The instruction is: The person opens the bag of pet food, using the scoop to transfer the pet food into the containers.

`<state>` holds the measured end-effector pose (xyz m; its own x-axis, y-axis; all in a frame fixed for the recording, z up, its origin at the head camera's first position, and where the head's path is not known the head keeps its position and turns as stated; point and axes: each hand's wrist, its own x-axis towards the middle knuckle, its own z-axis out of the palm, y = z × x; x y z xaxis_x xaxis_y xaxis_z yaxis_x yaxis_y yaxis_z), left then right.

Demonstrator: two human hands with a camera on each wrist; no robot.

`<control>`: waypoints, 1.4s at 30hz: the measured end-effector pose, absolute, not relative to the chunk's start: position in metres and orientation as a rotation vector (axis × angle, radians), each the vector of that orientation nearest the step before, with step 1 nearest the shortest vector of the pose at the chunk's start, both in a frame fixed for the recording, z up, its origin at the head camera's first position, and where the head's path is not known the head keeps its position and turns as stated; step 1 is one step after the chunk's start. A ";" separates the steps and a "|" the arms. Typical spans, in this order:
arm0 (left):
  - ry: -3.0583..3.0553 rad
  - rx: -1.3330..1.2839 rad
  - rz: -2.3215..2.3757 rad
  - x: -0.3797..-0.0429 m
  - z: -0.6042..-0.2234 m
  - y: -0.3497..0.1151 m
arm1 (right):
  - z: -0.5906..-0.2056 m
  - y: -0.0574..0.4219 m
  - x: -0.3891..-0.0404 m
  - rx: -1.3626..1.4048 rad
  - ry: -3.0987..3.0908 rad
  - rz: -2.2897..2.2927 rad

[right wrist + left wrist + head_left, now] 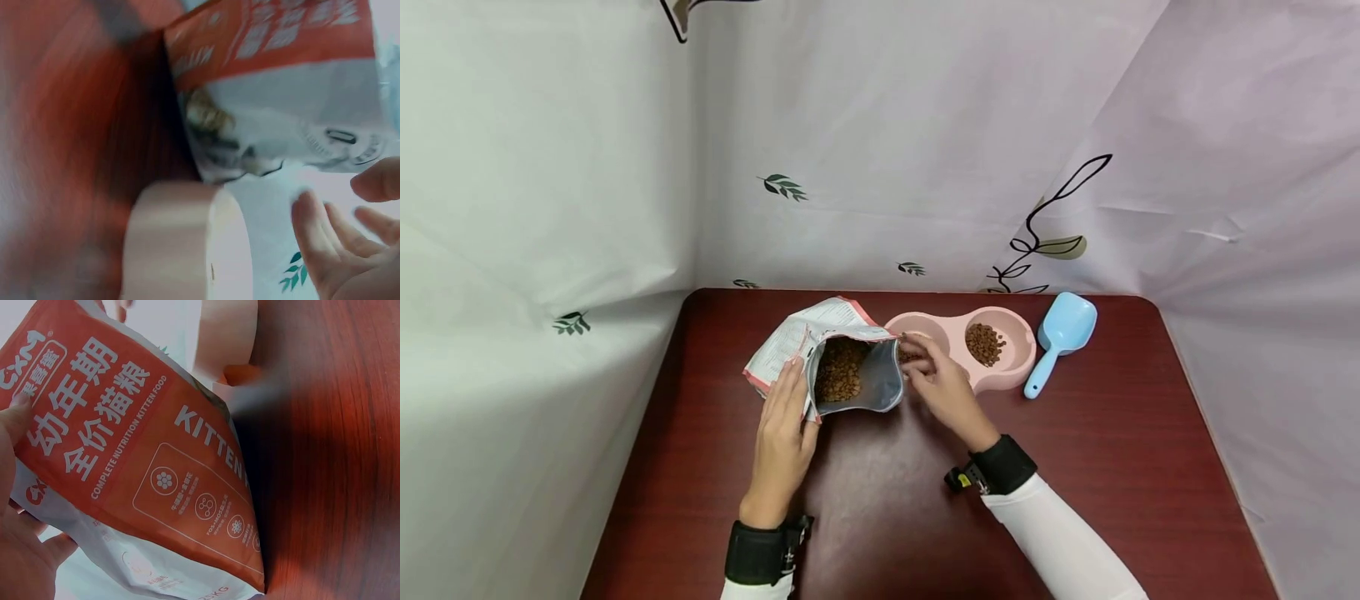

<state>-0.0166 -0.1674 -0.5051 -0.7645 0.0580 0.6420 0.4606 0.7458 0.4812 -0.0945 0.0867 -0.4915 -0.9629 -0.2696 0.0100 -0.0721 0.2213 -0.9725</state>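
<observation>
A white and red kitten food bag (782,346) leans on the table with its mouth open, and brown kibble (841,373) shows inside its silver lining. My left hand (781,442) holds the bag's left edge near the mouth; in the left wrist view its fingers (17,415) lie against the red front panel. My right hand (951,392) is beside the bag's right rim, over the left bowl of a pink double feeder (953,329). In the right wrist view its spread fingers (309,228) hold nothing and stand apart from the bag.
Kibble (985,344) lies in the feeder's right bowl, and some shows in the left bowl behind my right fingers. A light blue scoop (1067,325) rests right of the feeder. Behind the dark red table (1097,467) hangs a pale patterned cloth (880,150).
</observation>
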 end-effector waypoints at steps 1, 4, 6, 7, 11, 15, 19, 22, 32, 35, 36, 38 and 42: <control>-2.320 -0.387 -0.869 -0.017 -0.505 -0.167 | -0.493 0.085 -0.099 -0.369 2.392 -1.802; -2.312 -0.396 -0.892 -0.018 -0.506 -0.167 | -0.495 0.081 -0.114 -0.520 2.474 -1.759; -2.306 -0.406 -0.900 -0.018 -0.507 -0.167 | -0.495 0.077 -0.123 -0.613 2.492 -1.727; -2.301 -0.411 -0.901 -0.018 -0.507 -0.167 | -0.495 0.074 -0.127 -0.658 2.480 -1.721; -2.272 -0.413 -0.881 -0.018 -0.507 -0.168 | -0.493 0.067 -0.136 -0.783 2.388 -1.735; -2.216 -0.384 -0.897 -0.016 -0.504 -0.174 | -0.491 0.063 -0.137 -0.798 2.319 -1.760; -2.167 -0.345 -0.976 -0.014 -0.499 -0.181 | -0.489 0.060 -0.134 -0.780 2.361 -1.737; -2.126 -0.320 -1.052 -0.013 -0.496 -0.185 | -0.489 0.057 -0.131 -0.807 2.369 -1.752; -2.002 -0.180 -1.149 -0.009 -0.493 -0.193 | -0.490 0.053 -0.112 -0.775 2.465 -1.824; -2.014 -0.150 -1.148 -0.007 -0.490 -0.194 | -0.493 0.056 -0.104 -0.696 2.494 -1.869; -2.016 -0.135 -1.148 -0.006 -0.489 -0.194 | -0.493 0.056 -0.102 -0.683 2.483 -1.889; -2.024 -0.098 -1.173 -0.004 -0.487 -0.194 | -0.495 0.057 -0.097 -0.673 2.459 -1.916; -2.035 -0.034 -1.234 0.000 -0.483 -0.195 | -0.499 0.060 -0.089 -0.690 2.446 -1.935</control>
